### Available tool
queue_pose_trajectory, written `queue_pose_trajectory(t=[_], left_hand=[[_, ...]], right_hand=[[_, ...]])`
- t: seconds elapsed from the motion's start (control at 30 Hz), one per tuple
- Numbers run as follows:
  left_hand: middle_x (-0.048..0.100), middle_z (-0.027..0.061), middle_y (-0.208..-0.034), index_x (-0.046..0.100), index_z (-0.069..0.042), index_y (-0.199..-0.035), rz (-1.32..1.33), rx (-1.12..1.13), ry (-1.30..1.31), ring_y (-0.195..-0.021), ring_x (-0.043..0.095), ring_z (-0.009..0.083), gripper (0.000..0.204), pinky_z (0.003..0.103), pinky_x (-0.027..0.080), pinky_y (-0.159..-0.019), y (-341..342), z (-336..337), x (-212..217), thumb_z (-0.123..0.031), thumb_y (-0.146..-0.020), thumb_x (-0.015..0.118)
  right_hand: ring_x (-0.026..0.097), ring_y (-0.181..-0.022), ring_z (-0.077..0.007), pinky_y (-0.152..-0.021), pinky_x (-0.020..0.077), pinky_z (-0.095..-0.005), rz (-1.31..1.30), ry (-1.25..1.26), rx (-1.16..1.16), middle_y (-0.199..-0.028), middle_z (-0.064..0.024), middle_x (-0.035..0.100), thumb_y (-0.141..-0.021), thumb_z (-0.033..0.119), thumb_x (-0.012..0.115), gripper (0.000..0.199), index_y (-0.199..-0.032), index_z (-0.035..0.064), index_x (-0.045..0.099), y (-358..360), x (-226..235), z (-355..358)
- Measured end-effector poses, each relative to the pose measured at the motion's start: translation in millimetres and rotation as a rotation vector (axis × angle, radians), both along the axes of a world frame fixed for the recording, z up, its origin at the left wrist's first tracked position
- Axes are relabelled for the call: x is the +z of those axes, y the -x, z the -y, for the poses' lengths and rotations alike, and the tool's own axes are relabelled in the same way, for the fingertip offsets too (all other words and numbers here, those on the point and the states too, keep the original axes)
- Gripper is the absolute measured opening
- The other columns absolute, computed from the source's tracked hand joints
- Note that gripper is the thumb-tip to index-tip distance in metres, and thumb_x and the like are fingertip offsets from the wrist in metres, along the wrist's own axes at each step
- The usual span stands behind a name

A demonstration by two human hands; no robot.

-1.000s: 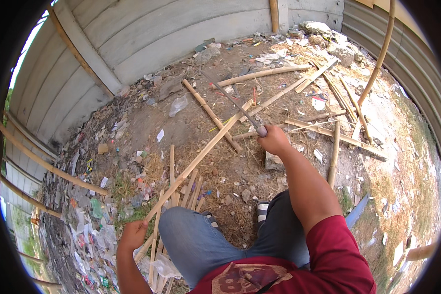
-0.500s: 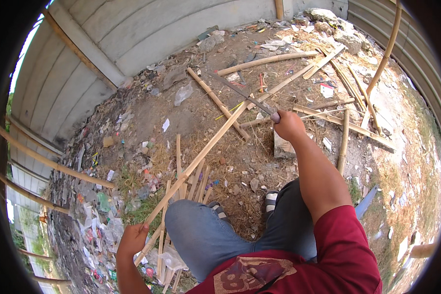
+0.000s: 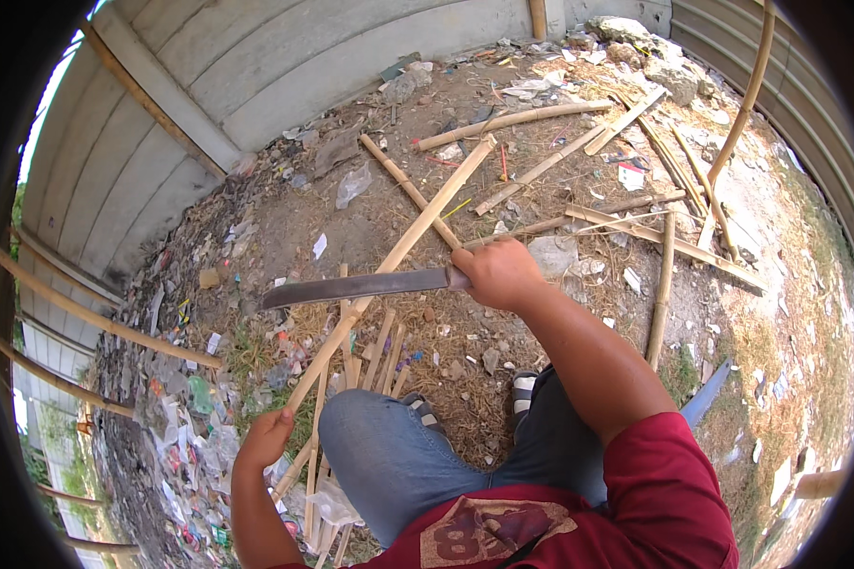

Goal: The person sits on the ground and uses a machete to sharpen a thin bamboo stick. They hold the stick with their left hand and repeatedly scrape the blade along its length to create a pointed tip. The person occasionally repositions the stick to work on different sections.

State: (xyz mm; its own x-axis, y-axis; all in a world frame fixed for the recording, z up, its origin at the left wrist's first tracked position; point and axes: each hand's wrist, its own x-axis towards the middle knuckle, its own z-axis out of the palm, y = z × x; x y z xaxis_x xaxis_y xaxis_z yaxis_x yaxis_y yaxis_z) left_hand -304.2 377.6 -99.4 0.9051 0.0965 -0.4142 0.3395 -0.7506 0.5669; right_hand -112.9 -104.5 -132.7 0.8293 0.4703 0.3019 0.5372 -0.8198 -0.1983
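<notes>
My left hand (image 3: 267, 436) is closed round the lower part of a long split bamboo strip (image 3: 416, 233), which slants up and away to the right. In my right hand (image 3: 503, 273) is the handle of a machete (image 3: 361, 287). Its long dark blade points left and crosses over the strip at about mid-length; whether it touches the bamboo I cannot tell. Several shorter bamboo strips (image 3: 378, 349) lie on the ground beside my left knee. Beyond the strip's far end rests a round bamboo pole (image 3: 408, 187).
More bamboo poles and split pieces (image 3: 669, 245) lie at the right. A blue saw-like blade (image 3: 708, 393) is by my right side. Litter (image 3: 185, 417) covers the ground at left. A concrete wall (image 3: 351, 66) and rocks (image 3: 672, 74) stand at the back.
The machete has swung down and left from pointing far ahead to lying across the strip. My right hand came nearer and leftward; the strip's far end shifted slightly away and my left hand rose a little.
</notes>
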Motion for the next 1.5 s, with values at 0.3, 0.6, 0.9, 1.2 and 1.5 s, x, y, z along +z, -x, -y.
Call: queue_pose_trajectory(t=[0.3, 0.6, 0.9, 1.2, 1.5], left_hand=[[0.047, -0.0032, -0.065, 0.053, -0.004, -0.073, -0.032, -0.015, -0.224, -0.063, 0.04, 0.01, 0.06, 0.033, 0.037, -0.055, 12.3, 6.6, 63.6, -0.053, -0.108, 0.048], [0.045, -0.0035, -0.063, 0.051, -0.008, -0.074, -0.018, -0.071, -0.036, -0.057, 0.041, 0.0095, 0.057, 0.028, 0.035, -0.052, -0.7, 6.1, 15.2, -0.053, -0.11, 0.043], [0.048, -0.0016, -0.065, 0.054, -0.006, -0.075, -0.085, 0.035, 0.007, -0.058, 0.042, 0.0117, 0.061, 0.031, 0.039, -0.056, 22.7, -28.0, 38.2, -0.055, -0.109, 0.044], [0.048, -0.0005, -0.065, 0.055, -0.003, -0.075, -0.078, 0.028, -0.053, -0.061, 0.042, 0.0126, 0.057, 0.033, 0.039, -0.058, 12.5, -20.1, 4.4, -0.049, -0.109, 0.046], [0.049, -0.0019, -0.066, 0.057, -0.004, -0.077, -0.103, 0.018, -0.21, -0.062, 0.041, 0.0111, 0.056, 0.032, 0.037, -0.058, 27.9, -20.0, 53.3, -0.05, -0.109, 0.048]], right_hand=[[0.071, -0.098, -0.0386, -0.085, 0.055, -0.051, -0.31, -0.263, -0.694, -0.103, -0.0183, 0.074, -0.096, 0.03, 0.063, 0.024, -0.105, 0.0089, 0.07, -32.5, -28.2, 75.4], [0.071, -0.085, -0.0396, -0.078, 0.0558, -0.0521, -0.202, -0.252, -0.25, -0.086, -0.0166, 0.073, -0.088, 0.031, 0.068, 0.024, -0.1, 0.0105, 0.066, -11.2, -14.1, 31.0], [0.072, -0.097, -0.0368, -0.084, 0.0559, -0.05, -0.358, -0.326, -0.676, -0.1, -0.0178, 0.074, -0.1, 0.036, 0.061, 0.028, -0.111, 0.0112, 0.07, -38.9, -19.2, 78.7], [0.072, -0.092, -0.036, -0.083, 0.0562, -0.0494, -0.321, -0.158, -0.378, -0.095, -0.0144, 0.074, -0.095, 0.03, 0.064, 0.021, -0.106, 0.0133, 0.071, -16.2, -15.9, 40.3], [0.07, -0.097, -0.0405, -0.085, 0.0542, -0.0523, -0.291, -0.307, -0.617, -0.098, -0.0202, 0.074, -0.101, 0.031, 0.057, 0.025, -0.107, 0.0106, 0.07, -40.3, -37.8, 71.4]])
